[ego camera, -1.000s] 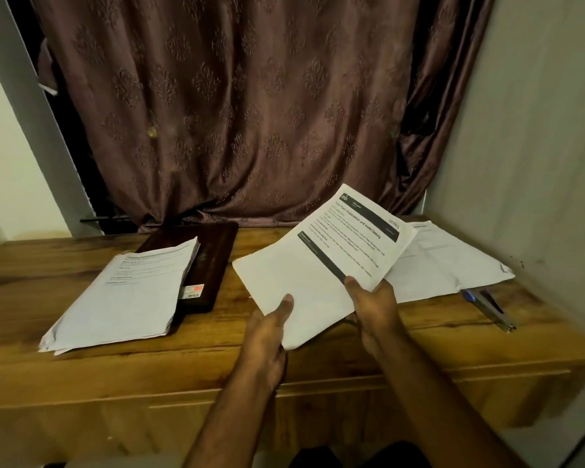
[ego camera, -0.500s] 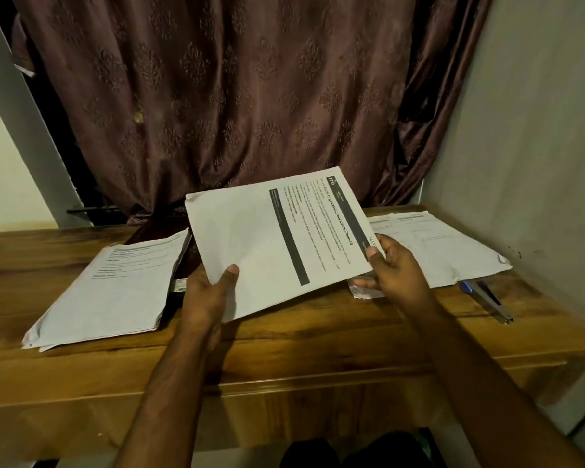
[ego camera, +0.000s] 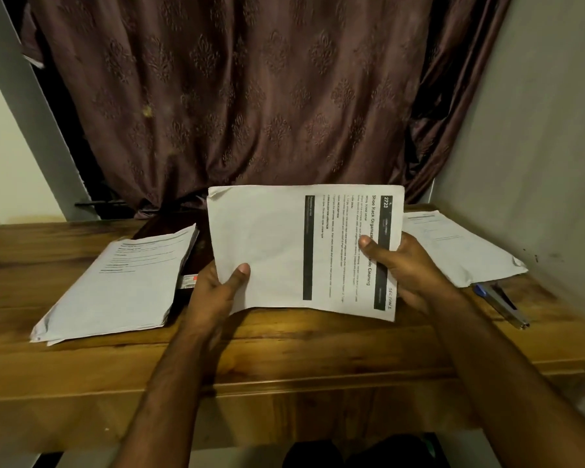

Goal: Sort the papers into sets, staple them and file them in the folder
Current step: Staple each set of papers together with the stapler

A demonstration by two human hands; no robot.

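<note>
Held set: risk of sheets fanning out of alignment

The left hand (ego camera: 217, 292) and right hand (ego camera: 406, 268) pinch the held set (ego camera: 284, 251) by its side edges above the desk (ego camera: 284, 352) front edge; an uneven squeeze may skew it. Beyond: left stack (ego camera: 122, 282), folder (ego camera: 196, 244), right stack (ego camera: 453, 248), stapler (ego camera: 502, 305) at the right edge.

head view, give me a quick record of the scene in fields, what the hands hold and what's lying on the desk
held: paper set, turned sideways, raised above the desk
left hand: grips the set's lower left corner, thumb on top
right hand: grips the set's right edge, thumb over the printed header
left of desk: paper stack, lying partly over a dark folder
right of desk: loose papers by the wall
stapler: lying just in front of the loose papers
surface: wooden desk
backdrop: brown curtain
</note>
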